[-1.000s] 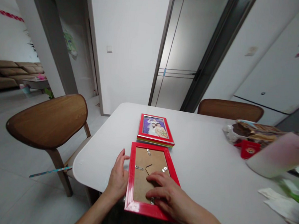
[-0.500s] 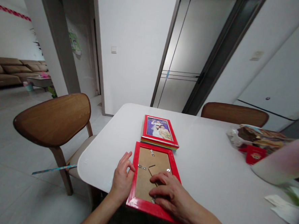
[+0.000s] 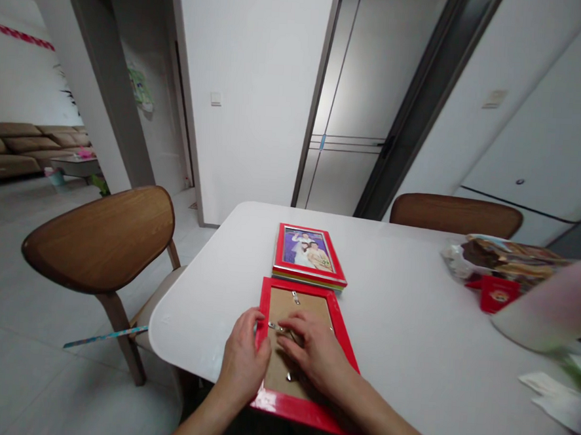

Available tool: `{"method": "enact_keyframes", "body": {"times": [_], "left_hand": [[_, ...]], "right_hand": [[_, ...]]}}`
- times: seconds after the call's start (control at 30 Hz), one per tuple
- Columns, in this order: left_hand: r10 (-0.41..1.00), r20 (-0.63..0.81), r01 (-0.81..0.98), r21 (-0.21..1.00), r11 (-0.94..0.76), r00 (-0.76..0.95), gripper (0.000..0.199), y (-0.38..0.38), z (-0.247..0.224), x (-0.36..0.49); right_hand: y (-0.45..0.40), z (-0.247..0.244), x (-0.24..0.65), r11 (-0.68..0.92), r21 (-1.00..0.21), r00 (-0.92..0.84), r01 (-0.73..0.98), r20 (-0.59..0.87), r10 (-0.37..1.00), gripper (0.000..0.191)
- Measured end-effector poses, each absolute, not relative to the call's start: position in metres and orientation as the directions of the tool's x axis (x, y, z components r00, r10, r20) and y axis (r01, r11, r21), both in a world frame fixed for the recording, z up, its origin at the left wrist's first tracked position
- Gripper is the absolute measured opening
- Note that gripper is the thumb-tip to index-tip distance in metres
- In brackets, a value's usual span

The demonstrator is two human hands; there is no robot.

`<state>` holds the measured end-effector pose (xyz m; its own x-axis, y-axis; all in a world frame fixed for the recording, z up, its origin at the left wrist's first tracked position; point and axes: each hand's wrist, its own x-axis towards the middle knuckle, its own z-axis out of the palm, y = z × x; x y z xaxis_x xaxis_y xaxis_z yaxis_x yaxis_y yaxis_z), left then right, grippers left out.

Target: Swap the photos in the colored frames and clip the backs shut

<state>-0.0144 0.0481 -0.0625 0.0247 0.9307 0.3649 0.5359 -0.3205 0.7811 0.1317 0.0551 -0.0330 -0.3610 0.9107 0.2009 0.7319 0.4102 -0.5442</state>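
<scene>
- Your red frame (image 3: 293,407) lies face down on the white table (image 3: 398,309), directly in front of you, its brown backing board (image 3: 309,304) facing up.
- Long axis: runs away from you, far end leaning slightly to your left. The near rail appears to reach the table's near edge.
- Your left hand (image 3: 245,356) is at the left rail, thumb parted from forefinger, fingertips on the red edge. Lower fingers are out of sight; cannot tell whether they close around the rail.
- Your right hand (image 3: 316,351) crosses above the board from the right, fingers curled, thumb drawn toward forefinger. Cannot tell whether anything is pinched between them.
- Key relation (judgement): right fingertips to the left clip (image 3: 271,324). The clip sits at the board's left margin, just beside those fingertips and close to your left fingers too, so the side rail serves as your bracing line.
- Far clip (image 3: 295,298) lies beyond both hands; near clip (image 3: 290,376) lies on your side of the right fingers.
- Framed photo (image 3: 309,249) tops a stack just past the far rail; contact between them unclear.
</scene>
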Motion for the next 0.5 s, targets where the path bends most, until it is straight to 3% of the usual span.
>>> {"method": "enact_keyframes", "body": {"times": [0.17, 0.5], "left_hand": [[0.929, 0.368, 0.557, 0.762, -0.329, 0.045, 0.038, 0.049, -0.066, -0.014], [0.935, 0.348, 0.573, 0.753, -0.324, 0.071, 0.043, 0.050, -0.068, -0.011]], "right_hand": [[0.077, -0.041, 0.109, 0.374, -0.386, -0.321, 0.843, 0.198, 0.926, 0.021], [0.111, -0.046, 0.143, 0.161, -0.311, -0.093, 0.937, 0.222, 0.971, 0.028]]}}
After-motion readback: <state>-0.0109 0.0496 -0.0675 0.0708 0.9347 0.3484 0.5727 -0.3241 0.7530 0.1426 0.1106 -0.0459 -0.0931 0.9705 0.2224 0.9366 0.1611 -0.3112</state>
